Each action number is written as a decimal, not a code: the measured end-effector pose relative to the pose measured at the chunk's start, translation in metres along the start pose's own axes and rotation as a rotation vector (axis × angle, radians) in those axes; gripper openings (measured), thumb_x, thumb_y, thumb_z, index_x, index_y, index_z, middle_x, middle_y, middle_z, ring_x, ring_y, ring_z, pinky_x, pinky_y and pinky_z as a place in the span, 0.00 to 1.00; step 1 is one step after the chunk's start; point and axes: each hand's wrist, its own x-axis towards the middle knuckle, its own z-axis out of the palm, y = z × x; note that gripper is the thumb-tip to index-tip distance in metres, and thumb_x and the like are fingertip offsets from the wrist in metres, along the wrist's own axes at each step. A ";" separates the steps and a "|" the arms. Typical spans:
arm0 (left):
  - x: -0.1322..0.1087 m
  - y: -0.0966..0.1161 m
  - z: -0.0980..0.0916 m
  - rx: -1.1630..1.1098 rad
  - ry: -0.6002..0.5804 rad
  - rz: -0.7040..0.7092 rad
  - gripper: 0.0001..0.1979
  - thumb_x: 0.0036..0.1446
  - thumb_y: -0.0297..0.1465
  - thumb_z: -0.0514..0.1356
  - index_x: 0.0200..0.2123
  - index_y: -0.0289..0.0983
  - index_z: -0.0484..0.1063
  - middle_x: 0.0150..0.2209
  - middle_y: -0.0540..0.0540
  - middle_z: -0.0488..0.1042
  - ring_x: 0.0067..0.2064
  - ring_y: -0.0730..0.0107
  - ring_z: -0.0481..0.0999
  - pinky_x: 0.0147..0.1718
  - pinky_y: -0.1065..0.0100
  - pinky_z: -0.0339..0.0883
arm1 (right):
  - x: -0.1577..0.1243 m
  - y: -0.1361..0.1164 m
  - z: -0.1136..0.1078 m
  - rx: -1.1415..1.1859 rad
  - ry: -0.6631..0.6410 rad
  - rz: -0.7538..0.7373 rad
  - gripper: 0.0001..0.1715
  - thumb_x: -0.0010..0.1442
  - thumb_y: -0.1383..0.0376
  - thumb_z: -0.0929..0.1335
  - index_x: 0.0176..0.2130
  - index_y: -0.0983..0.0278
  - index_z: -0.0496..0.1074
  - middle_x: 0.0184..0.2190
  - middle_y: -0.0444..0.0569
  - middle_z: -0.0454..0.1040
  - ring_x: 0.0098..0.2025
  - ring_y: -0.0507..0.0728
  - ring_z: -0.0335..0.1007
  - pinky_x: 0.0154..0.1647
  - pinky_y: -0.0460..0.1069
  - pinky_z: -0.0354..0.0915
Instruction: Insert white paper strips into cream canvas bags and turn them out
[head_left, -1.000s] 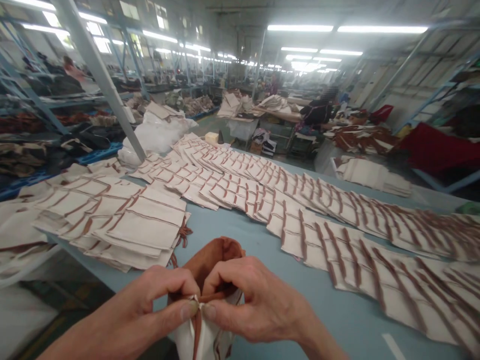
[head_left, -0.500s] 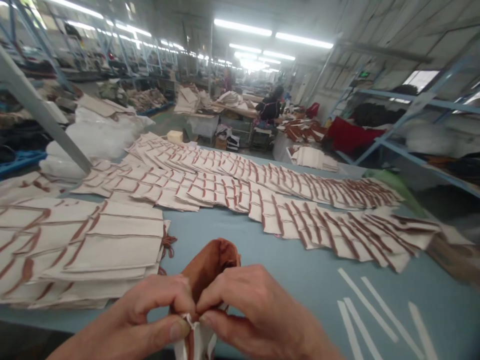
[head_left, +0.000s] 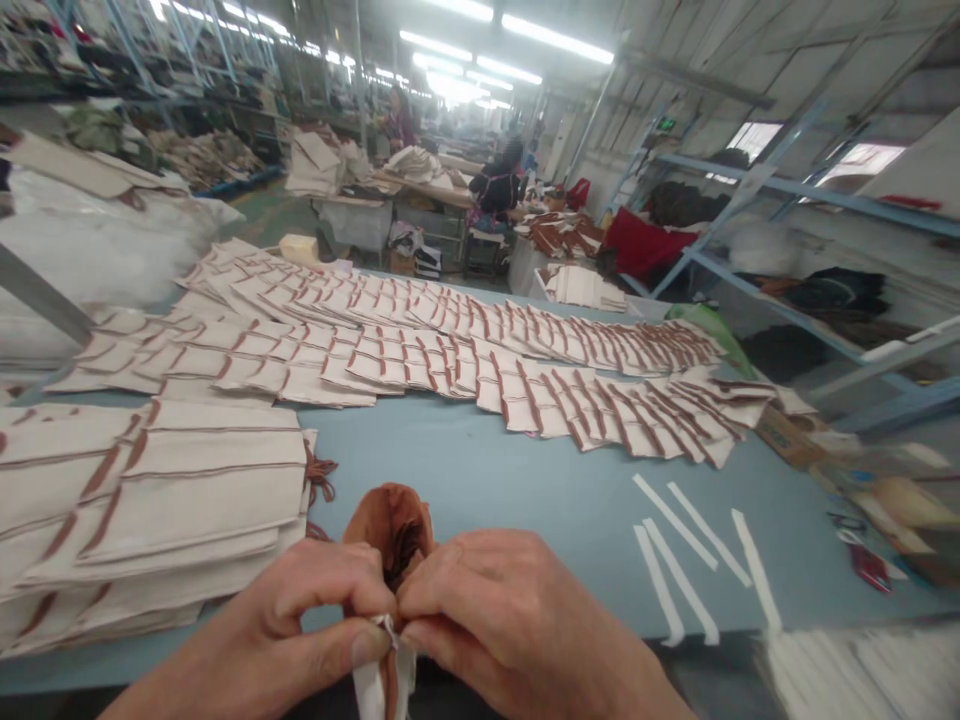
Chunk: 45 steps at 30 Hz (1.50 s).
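Observation:
Between my hands is a brown-and-cream fabric piece (head_left: 381,515). Its brown part bulges up as an open, pouch-like loop, while a cream strip with a brown line hangs below. My left hand (head_left: 319,605) pinches the cream edge between thumb and forefinger. From the other side, my right hand (head_left: 499,610) pinches the same seam, the fingertips of both hands nearly touching. The lower end of the piece runs out of view. To the left of my left hand lies a thick stack of cream panels with brown strips (head_left: 210,480).
Two long rows of overlapping cream panels (head_left: 420,355) cross the blue table (head_left: 465,480). Several loose white strips (head_left: 679,580) lie on the right, near scissors (head_left: 847,525) and a red object (head_left: 870,568). Metal shelving (head_left: 750,190) stands right; a person (head_left: 496,190) sits farther back.
My view has turned to the right, bringing the scissors and a pile of white strips into sight. Both hands keep their pinch on the fabric piece, whose brown part now stands more upright.

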 end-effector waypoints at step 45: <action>0.103 0.071 0.093 0.303 -0.221 -0.303 0.07 0.49 0.36 0.53 0.22 0.42 0.58 0.24 0.54 0.52 0.28 0.70 0.57 0.27 0.66 0.46 | -0.021 0.031 -0.079 -0.397 -0.663 0.103 0.11 0.76 0.74 0.71 0.43 0.69 0.85 0.41 0.60 0.89 0.42 0.65 0.86 0.32 0.55 0.59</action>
